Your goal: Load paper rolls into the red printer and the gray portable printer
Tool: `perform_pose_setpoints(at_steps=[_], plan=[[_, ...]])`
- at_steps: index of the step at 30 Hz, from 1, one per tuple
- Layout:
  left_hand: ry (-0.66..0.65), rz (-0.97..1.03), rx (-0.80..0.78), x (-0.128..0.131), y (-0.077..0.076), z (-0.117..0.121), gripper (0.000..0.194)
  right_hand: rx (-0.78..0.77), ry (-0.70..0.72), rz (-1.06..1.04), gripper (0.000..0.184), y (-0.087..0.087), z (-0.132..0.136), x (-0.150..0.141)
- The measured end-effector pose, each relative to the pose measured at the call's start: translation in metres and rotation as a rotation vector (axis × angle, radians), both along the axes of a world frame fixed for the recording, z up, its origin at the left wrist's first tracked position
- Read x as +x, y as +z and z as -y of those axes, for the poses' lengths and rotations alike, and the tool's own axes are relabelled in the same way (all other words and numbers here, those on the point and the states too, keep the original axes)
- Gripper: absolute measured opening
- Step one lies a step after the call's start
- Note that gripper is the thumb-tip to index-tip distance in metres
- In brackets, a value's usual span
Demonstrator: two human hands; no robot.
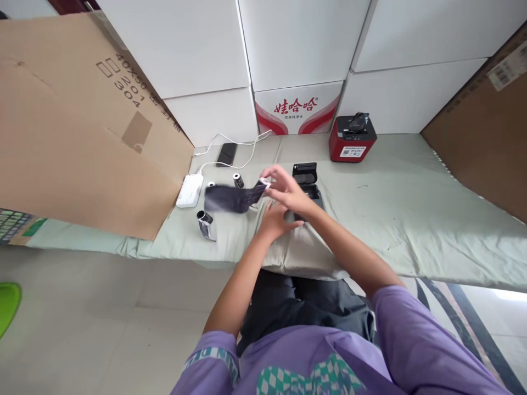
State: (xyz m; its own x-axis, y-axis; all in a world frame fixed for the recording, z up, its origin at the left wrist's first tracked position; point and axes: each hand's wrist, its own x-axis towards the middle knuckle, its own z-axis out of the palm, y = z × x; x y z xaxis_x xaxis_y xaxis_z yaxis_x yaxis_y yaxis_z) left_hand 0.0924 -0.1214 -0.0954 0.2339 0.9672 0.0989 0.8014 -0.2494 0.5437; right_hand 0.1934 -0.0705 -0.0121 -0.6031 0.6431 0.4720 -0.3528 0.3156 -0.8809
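My right hand (pixel 284 192) is closed in a pinch on the white edge of a dark strip of paper (pixel 228 198). The strip stretches out to the left, smeared by motion. Below it, my left hand (pixel 272 222) has its thumb apart from its fingers, next to a small black printer-like device (pixel 313 192) with its lid raised. Part of that device is hidden by my hands, and I cannot tell whether the left hand touches it. Left of my hands a small paper roll (pixel 237 180) stands, and a partly unrolled dark-and-white roll (pixel 206 224) is nearer the front edge.
A white power bank-like box (pixel 190 190) with a white cable and a dark phone (pixel 226 154) lie on the cloth-covered table (pixel 391 219). A red-and-black box-shaped device (pixel 353 138) stands at the back right. Cardboard (pixel 82 120) walls the left side; white boxes (pixel 304 44) line the back.
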Motion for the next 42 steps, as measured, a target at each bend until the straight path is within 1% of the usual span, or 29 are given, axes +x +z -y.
perform_pose_setpoints(at_steps=[2,4,6,7,10,13,16,21,25,27,29,31,32,33,35,37,39,41,42], plan=[[-0.013,0.006,0.001,0.001,0.005,0.002,0.081,-0.098,-0.11,-0.054,0.047,-0.001,-0.008,0.032],[-0.002,0.006,-0.006,0.002,0.007,0.003,0.083,-0.119,-0.26,-0.011,0.058,-0.007,-0.019,0.064],[-0.001,0.001,-0.01,0.001,0.007,0.003,0.084,-0.097,-0.377,0.087,0.06,-0.016,-0.032,0.091],[-0.011,0.0,-0.008,0.001,0.007,0.004,0.086,-0.074,-0.409,0.142,0.059,-0.021,-0.038,0.101],[-0.031,-0.004,-0.004,0.0,0.006,0.004,0.087,0.033,-0.434,0.312,0.051,-0.033,-0.05,0.119],[-0.02,-0.014,-0.002,0.0,0.006,0.004,0.087,0.168,-0.428,0.46,0.043,-0.036,-0.051,0.121],[-0.016,-0.023,-0.009,0.001,0.008,0.004,0.086,0.276,-0.432,0.56,0.041,-0.035,-0.047,0.117],[-0.013,-0.03,-0.022,0.002,0.01,0.004,0.086,0.359,-0.419,0.647,0.037,-0.042,-0.044,0.108],[-0.011,-0.031,-0.017,0.001,0.01,0.004,0.085,0.447,-0.459,0.701,0.032,-0.048,-0.042,0.101],[-0.009,-0.033,-0.016,0.002,0.01,0.004,0.085,0.47,-0.516,0.747,0.03,-0.048,-0.04,0.098],[-0.008,-0.035,-0.021,0.002,0.011,0.004,0.084,0.454,-0.634,0.736,0.031,-0.047,-0.04,0.096],[-0.01,-0.031,-0.025,0.002,0.012,0.005,0.084,0.401,-0.773,0.672,0.04,-0.048,-0.044,0.095],[-0.011,-0.028,-0.026,0.002,0.012,0.005,0.085,0.361,-0.817,0.639,0.047,-0.049,-0.046,0.095],[-0.012,-0.027,-0.026,0.002,0.012,0.005,0.085,0.314,-0.826,0.611,0.054,-0.05,-0.049,0.095],[-0.01,-0.027,-0.026,0.002,0.012,0.005,0.086,0.21,-0.766,0.549,0.059,-0.053,-0.054,0.098],[-0.007,-0.028,-0.025,0.002,0.012,0.006,0.086,0.113,-0.671,0.479,0.051,-0.053,-0.056,0.103],[-0.007,-0.024,-0.022,0.001,0.011,0.005,0.087,0.063,-0.588,0.459,0.041,-0.052,-0.057,0.109],[-0.01,-0.02,-0.019,0.001,0.01,0.005,0.087,0.064,-0.518,0.521,0.034,-0.05,-0.056,0.116],[-0.013,-0.018,-0.019,0.001,0.01,0.005,0.087,0.069,-0.487,0.571,0.034,-0.049,-0.056,0.119]])
